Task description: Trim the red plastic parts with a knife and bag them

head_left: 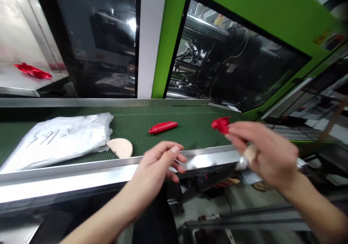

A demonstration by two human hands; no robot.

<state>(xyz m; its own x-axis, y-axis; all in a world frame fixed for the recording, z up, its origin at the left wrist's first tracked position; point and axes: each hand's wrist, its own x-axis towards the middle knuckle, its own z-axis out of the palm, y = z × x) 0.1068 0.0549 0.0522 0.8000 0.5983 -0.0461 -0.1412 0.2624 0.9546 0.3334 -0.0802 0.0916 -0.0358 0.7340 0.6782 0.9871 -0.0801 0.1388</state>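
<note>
Right hand: mine [261, 148], raised over the right part of the belt [191, 128], with thumb and forefinger clamped on the red piece.
Red piece: small and irregular [221, 125], pinched at my fingertips and held above the belt; blur hides its exact shape.
In my right palm: something tan [250, 152] and something shiny show at my curled fingers; I can't tell what they are.
Left hand: mine [160, 160], empty, at the near rail [206, 160], fingers loosely curled and a little apart, thumb raised near the forefinger.
Red part: long and narrow [163, 127], lying flat around the middle of the visible belt, just beyond my left hand and touching neither hand; a small hole shows at its left end.
Bag: white plastic [62, 139], lying flat at the left of the belt and reaching the near rail. It has dark handwriting on it, and I can't make out its contents.
Tan disc: partly round [121, 147], at the belt's near edge, against the bag's right side.
Tray: metal [20, 83], beyond the belt's far edge at the left, with another red item [34, 71] lying on it.
Machine: green [277, 19], beyond the far edge at the right; behind its window [231, 63] I see metal parts and cables.
</note>
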